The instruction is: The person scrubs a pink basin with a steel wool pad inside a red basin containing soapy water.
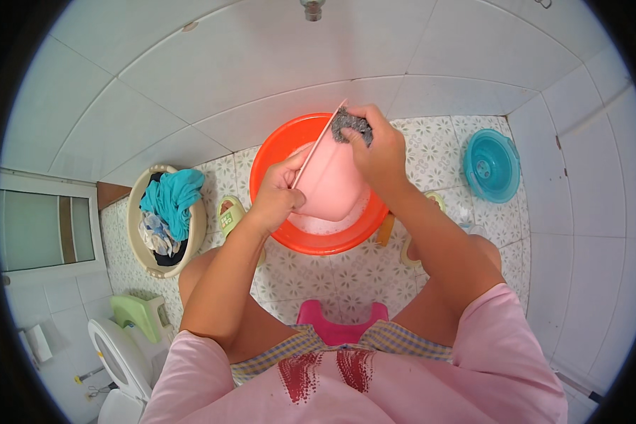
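My left hand (281,196) grips the rim of a pink plastic basin (334,185), which is tilted on its side above a larger orange tub (316,246). Between the fingers and thumb of my right hand (380,152) is a grey mesh scouring pad (351,126). The pad touches the pink basin at the far end of its rim. Soapy water with white foam (325,225) shows in the tub below the basin. Part of the tub is hidden behind the basin and my hands.
A cream laundry basket (200,230) of clothes stands at the left, a blue-green basin (491,166) at the right. A tap (312,10) projects from the far wall. Beneath me is a pink stool (343,328); a white toilet (120,353) and a green plastic stool (136,314) are at lower left.
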`<state>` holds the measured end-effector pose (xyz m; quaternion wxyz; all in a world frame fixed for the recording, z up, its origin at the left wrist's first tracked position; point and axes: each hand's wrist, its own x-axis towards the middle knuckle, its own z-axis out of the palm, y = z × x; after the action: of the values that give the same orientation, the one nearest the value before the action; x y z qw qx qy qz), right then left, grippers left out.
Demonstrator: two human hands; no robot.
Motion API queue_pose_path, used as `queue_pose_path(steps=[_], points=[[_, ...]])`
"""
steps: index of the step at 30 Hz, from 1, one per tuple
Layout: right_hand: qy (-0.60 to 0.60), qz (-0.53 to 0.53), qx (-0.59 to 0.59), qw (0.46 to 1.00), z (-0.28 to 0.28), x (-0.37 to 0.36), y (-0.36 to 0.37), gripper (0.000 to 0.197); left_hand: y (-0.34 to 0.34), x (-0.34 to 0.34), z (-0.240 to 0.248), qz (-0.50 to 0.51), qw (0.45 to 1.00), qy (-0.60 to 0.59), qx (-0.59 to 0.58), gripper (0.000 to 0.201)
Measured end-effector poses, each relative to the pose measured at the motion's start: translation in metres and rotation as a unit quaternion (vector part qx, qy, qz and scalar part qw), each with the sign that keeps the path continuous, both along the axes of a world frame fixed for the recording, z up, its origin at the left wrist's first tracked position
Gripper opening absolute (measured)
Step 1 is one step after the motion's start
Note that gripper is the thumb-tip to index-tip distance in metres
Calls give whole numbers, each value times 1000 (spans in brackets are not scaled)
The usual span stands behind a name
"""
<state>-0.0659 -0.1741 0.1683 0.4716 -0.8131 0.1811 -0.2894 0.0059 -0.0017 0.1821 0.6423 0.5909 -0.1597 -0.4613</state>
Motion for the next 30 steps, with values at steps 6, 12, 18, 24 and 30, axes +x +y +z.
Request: queue_pose_path(steps=[6, 12, 18, 24, 30], points=[[-176, 142, -230, 946, -4, -14, 46, 33, 7, 14, -14, 9, 999, -30, -32, 90], [-43, -37, -15, 998, 1, 7, -9, 27, 5, 6, -17, 9, 999, -17, -34, 87], [-9, -81, 237, 968, 2, 6, -47, 19, 1, 8, -15, 50, 994, 29, -91, 77], [33, -75, 116, 990, 4, 3, -37, 20, -4, 6, -14, 66, 986, 94, -120, 29], [22, 24, 24, 999, 5, -4, 2, 21, -4, 5, -26, 97, 993, -50, -45, 28]])
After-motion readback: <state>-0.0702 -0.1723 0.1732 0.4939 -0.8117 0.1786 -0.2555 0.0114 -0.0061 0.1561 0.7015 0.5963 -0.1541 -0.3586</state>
